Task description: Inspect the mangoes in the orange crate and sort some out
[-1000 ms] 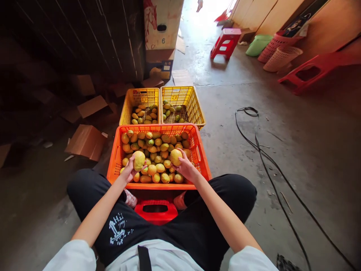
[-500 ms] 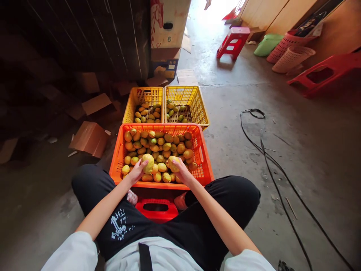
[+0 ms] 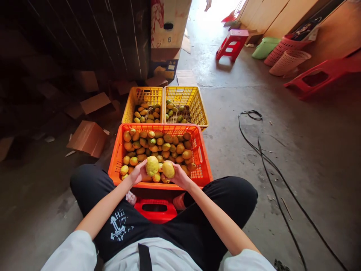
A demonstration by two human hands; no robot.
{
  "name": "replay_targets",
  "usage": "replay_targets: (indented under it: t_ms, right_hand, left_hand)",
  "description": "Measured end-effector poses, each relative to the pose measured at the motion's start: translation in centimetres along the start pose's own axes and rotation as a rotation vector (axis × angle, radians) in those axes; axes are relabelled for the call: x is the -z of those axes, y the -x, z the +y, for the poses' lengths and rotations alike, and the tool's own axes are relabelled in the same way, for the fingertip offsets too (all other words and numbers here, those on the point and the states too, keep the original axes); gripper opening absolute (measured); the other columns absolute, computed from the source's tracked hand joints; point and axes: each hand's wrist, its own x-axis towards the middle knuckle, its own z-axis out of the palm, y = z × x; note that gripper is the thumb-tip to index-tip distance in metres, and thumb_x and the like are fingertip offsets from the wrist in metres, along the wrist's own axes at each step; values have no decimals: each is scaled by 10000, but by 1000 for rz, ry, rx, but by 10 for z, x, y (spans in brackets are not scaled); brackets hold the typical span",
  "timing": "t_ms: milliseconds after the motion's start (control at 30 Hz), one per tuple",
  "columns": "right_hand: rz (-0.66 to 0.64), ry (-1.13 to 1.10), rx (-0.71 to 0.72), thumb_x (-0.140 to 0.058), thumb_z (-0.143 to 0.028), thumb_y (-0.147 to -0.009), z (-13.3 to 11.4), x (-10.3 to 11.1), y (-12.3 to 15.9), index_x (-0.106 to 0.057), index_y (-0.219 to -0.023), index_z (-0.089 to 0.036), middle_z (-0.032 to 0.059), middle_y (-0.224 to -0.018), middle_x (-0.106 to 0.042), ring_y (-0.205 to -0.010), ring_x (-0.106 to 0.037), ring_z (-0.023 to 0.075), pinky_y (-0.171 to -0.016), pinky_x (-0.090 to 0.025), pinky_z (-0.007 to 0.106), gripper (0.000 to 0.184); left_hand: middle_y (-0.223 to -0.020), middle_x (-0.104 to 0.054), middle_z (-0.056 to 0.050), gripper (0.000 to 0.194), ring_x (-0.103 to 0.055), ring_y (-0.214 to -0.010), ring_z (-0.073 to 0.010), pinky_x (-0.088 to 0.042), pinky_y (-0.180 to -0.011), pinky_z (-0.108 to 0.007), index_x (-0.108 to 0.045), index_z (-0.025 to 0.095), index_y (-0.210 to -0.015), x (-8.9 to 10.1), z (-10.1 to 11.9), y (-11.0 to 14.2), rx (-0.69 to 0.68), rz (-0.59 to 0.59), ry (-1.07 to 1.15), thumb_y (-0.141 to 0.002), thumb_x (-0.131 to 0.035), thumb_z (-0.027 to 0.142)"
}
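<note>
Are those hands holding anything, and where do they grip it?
Yes, one yellow fruit each. The left hand holds the larger fruit by its left side; the right hand holds the smaller fruit by its right side.

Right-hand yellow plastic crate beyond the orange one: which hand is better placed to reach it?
Right, I'd judge: the right hand, holding a round yellow fruit, lies roughly in line with that crate; the left hand, holding a lumpy yellow fruit, sits farther left.

"6" (image 3: 169, 39) on carton (image 3: 178, 22) (trouser lettering (image 3: 118, 226) unclear)
</note>
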Motion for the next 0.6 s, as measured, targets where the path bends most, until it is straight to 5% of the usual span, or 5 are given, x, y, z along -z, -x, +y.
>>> replay_targets:
  t_ms: [267,400,600]
  right_hand:
    - [173,88,64,-985,-424,-564,4,4,-5,-602,-1052,-292,-28,-877,-722,-702,-728,191,-546,-549,262,635]
    - [203,84,88,-928,-491,-629,7,5,-8,-569,-1009,-295,1,-909,-747,-798,-762,239,-670,-602,342,558]
    - [225,98,124,-784,-608,-716,10,7,-16,-612,-927,-263,37,-813,-745,-832,-718,251,-642,-561,323,439]
  left_hand:
    - [-914,-750,-72,514,-729,-762,-200,-626,-691,-306,-632,186,-1032,5,-7,-2,-62,29,-34,-705,-975,386]
    - [-870,-748,-50,420,-737,-802,-203,-614,-693,-272,-652,191,-1000,4,-4,-4,-65,75,-19,-763,-927,402]
    - [-986,-809,-84,364,-782,-1003,-255,-640,-821,-306,-722,192,-1179,-6,8,-3,48,132,63,-973,-714,492]
